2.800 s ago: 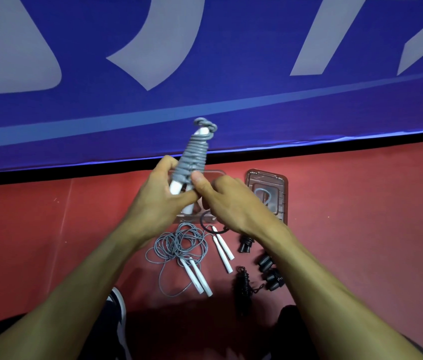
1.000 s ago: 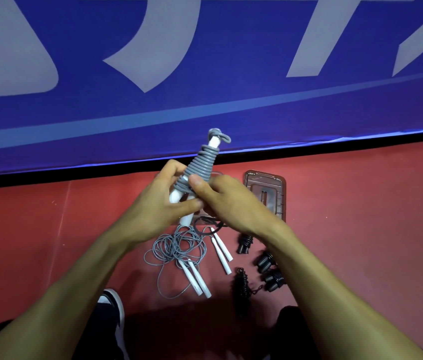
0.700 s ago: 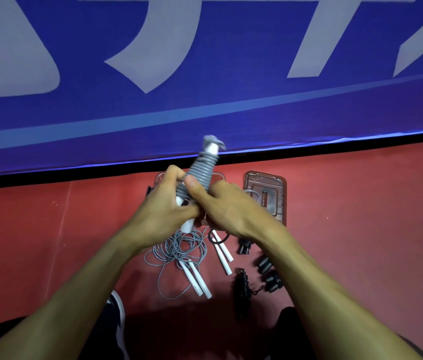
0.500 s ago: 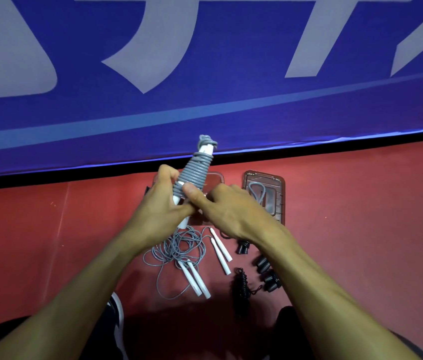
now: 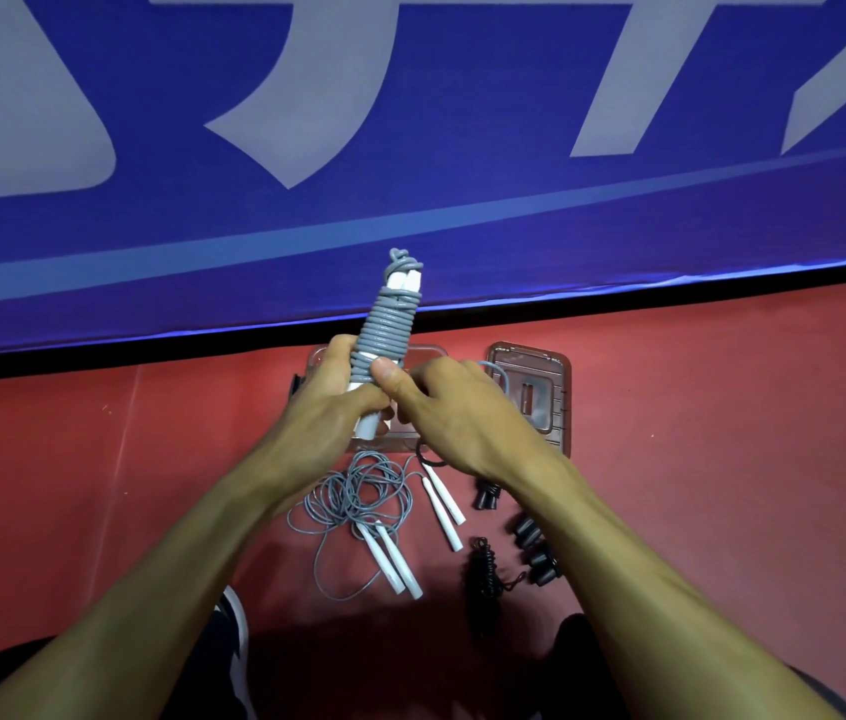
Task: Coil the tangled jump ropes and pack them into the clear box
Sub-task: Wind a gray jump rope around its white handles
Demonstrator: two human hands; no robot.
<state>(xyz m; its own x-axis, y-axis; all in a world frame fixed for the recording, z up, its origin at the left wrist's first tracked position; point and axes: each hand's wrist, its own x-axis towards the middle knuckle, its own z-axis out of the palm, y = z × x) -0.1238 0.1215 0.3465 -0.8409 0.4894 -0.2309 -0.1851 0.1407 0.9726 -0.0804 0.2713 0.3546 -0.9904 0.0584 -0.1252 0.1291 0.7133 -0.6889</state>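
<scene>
Gripping the wound grey jump rope [image 5: 387,330] by its white handles, the left hand [image 5: 330,415] is closed; its coils are pinched by the right hand [image 5: 454,407]. Behind them the clear box [image 5: 532,394] lies on the floor, loose ropes [image 5: 358,498] nearer.

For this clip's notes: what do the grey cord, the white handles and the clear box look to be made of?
Grey cord: smooth rubbery plastic, probably PVC; it holds tight even coils with a slight sheen. White handles: matte hard plastic, judging by their plain straight rods. Clear box: thin transparent plastic, since the red floor shows through it. Left hand and right hand hold the bundle.
</scene>
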